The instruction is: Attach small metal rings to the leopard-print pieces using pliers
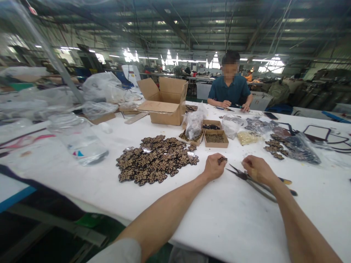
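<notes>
My left hand is closed on a small dark-and-tan patterned piece, which pokes out between thumb and fingers above the white table. Across from it, my right hand is curled with thumb and fingertips together; whatever it may pinch is too small to make out. Long-nosed pliers lie under and beside my right hand, jaws pointing toward my left hand. Left of both hands spreads a pile of flat leopard-print pieces with scalloped edges.
Small cardboard trays of tiny parts stand beyond my hands, near an open carton. Bags of parts lie at right. A clear plastic jar is at left. A co-worker sits across the table.
</notes>
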### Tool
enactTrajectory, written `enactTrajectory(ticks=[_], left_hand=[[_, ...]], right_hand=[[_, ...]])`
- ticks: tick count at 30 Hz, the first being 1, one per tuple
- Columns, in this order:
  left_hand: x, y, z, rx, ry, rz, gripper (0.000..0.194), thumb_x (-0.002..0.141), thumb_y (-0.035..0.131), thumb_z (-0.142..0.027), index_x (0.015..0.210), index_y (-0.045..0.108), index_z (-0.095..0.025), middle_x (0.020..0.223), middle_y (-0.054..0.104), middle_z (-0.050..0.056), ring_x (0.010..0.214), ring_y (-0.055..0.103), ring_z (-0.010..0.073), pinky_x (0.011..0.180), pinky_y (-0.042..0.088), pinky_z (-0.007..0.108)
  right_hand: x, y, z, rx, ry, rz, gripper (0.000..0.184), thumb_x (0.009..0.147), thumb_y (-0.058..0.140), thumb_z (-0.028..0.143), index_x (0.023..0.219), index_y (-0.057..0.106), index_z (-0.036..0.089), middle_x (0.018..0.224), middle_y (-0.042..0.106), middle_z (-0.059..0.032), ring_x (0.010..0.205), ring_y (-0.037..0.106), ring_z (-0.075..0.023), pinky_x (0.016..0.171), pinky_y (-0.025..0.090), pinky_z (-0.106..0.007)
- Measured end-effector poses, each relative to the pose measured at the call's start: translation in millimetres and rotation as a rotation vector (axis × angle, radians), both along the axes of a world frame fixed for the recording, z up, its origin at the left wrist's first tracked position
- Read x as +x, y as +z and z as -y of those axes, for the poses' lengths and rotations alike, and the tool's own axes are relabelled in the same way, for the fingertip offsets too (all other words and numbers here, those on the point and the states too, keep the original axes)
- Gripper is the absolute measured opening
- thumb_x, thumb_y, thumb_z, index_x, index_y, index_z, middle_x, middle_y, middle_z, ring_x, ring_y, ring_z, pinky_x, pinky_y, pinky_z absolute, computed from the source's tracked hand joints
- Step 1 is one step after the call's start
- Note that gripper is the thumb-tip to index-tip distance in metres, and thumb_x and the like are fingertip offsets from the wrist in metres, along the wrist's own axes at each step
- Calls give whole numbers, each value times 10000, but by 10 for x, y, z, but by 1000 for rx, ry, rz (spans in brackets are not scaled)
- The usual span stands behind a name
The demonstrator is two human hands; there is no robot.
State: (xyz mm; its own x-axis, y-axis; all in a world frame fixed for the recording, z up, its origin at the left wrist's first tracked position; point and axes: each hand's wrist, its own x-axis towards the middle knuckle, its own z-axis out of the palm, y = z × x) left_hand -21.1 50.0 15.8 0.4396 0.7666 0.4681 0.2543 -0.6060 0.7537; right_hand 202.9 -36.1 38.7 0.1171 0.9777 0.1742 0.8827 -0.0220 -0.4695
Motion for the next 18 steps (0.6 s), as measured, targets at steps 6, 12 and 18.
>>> enactTrajectory(ticks=[6, 12, 18], left_hand=[[-19, -39, -116, -122, 4, 53, 178, 815, 611, -283, 848, 697, -131, 699, 649, 28, 648, 547, 126, 596, 394, 224], [13, -37, -151, -157, -22, 68, 174, 808, 615, -276, 835, 700, -126, 692, 658, 27, 641, 564, 122, 582, 394, 215], [41, -12, -174, -208, -41, 86, 186, 792, 645, -289, 823, 699, -113, 705, 671, 41, 661, 595, 130, 602, 438, 216]], right_hand=[[816, 28, 257, -369, 4, 125, 379, 663, 680, 289, 1022, 686, 165, 994, 665, -105, 878, 601, -256, 711, 419, -296], [842, 32, 336, -393, 27, 153, 447, 549, 678, 178, 995, 701, 187, 955, 682, -79, 835, 613, -251, 700, 436, -296], [838, 78, 318, -297, 37, 51, 419, 539, 704, 173, 958, 715, 175, 893, 700, -69, 784, 626, -236, 684, 463, -285]])
